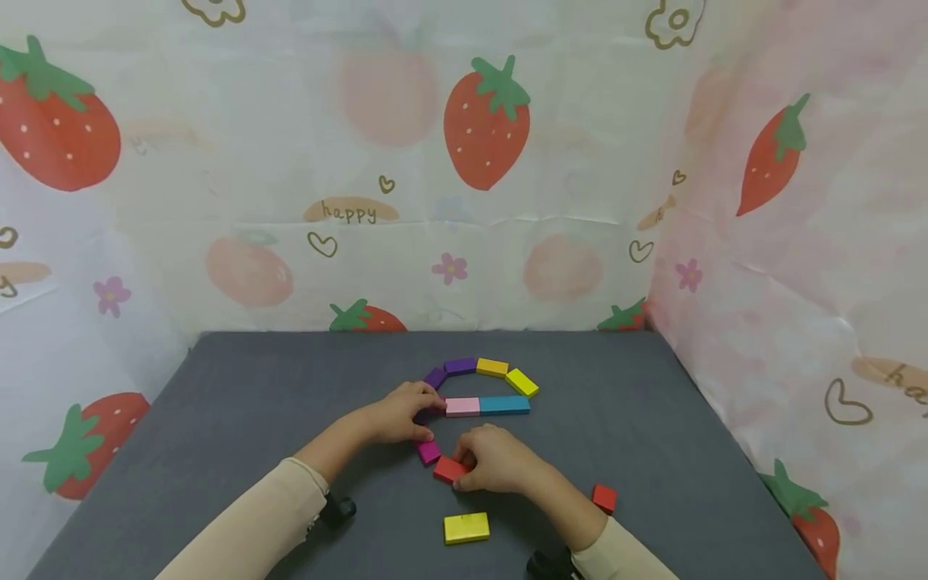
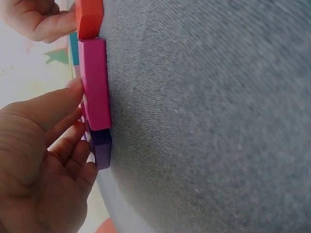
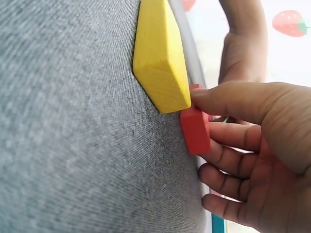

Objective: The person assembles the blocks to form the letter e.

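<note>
A curved line of coloured wooden blocks lies on the grey cloth. My right hand (image 1: 500, 461) pinches a red block (image 1: 449, 469) between thumb and fingers, at the curve's near end. That red block (image 3: 195, 131) shows at the fingertips in the right wrist view. Beside it, my left hand (image 1: 395, 412) touches a magenta block (image 1: 428, 453) with the thumb. In the left wrist view the thumb lies along the magenta block (image 2: 95, 82), and the other fingers are loosely bent near a purple block (image 2: 101, 148). Left fingertips also reach the pink block (image 1: 462, 408), whose neighbour is a blue block (image 1: 505, 405).
Purple (image 1: 460, 366), orange-yellow (image 1: 492, 367) and yellow (image 1: 522, 383) blocks form the far arc. Closer in lies a loose yellow block (image 1: 466, 528). A small red block (image 1: 604, 498) sits by the right forearm. Strawberry-print sheets (image 1: 565, 185) stand around the table.
</note>
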Motion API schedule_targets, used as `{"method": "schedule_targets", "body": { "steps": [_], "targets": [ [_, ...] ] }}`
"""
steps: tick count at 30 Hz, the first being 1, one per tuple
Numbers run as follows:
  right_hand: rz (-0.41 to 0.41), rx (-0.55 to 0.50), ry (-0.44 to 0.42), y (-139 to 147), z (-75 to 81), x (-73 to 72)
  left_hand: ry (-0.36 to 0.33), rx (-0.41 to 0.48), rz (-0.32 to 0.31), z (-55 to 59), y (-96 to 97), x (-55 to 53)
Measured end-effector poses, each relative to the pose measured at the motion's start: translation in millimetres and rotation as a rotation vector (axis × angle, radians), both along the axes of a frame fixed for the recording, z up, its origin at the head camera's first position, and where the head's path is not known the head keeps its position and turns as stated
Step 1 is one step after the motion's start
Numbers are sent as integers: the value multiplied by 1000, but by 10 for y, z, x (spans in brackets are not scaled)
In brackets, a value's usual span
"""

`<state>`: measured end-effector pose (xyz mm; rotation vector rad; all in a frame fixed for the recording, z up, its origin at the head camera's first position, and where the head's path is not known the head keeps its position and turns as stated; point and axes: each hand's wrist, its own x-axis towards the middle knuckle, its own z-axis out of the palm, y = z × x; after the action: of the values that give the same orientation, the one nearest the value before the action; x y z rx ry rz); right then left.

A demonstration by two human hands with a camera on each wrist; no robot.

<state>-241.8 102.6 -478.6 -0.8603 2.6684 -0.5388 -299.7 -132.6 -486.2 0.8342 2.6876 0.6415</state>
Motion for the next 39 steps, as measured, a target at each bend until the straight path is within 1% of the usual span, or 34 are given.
{"method": "schedule_targets", "body": {
  "steps": [4, 11, 16, 18, 23, 27, 30, 32, 35, 39],
  "targets": [
    [19, 7, 4, -4, 9, 6, -6, -3, 7, 17, 13, -11],
    [34, -26, 5, 27, 55, -10, -8, 10, 1, 44, 18, -28],
    [4, -18, 16, 74, 96, -19, -4, 16, 11, 56, 12, -21],
    [-10, -17, 27, 102, 110, -19, 16, 15, 17, 49, 12, -5],
    [-7, -49, 82, 193, 155, -5, 83, 23, 19, 33, 29, 98],
    [10, -70, 128, 263, 187, 3, 106, 66, 24, 71, 35, 228],
    [9, -60, 154, 309, 187, 8, 100, 96, 22, 117, 44, 330],
    [6, -53, 165, 340, 181, 14, 89, 106, 18, 124, 55, 392],
    [3, -51, 181, 381, 168, 33, 64, 117, 16, 111, 74, 476],
    [12, -64, 184, 429, 148, 69, 40, 106, 16, 72, 99, 567]
  ]
}}
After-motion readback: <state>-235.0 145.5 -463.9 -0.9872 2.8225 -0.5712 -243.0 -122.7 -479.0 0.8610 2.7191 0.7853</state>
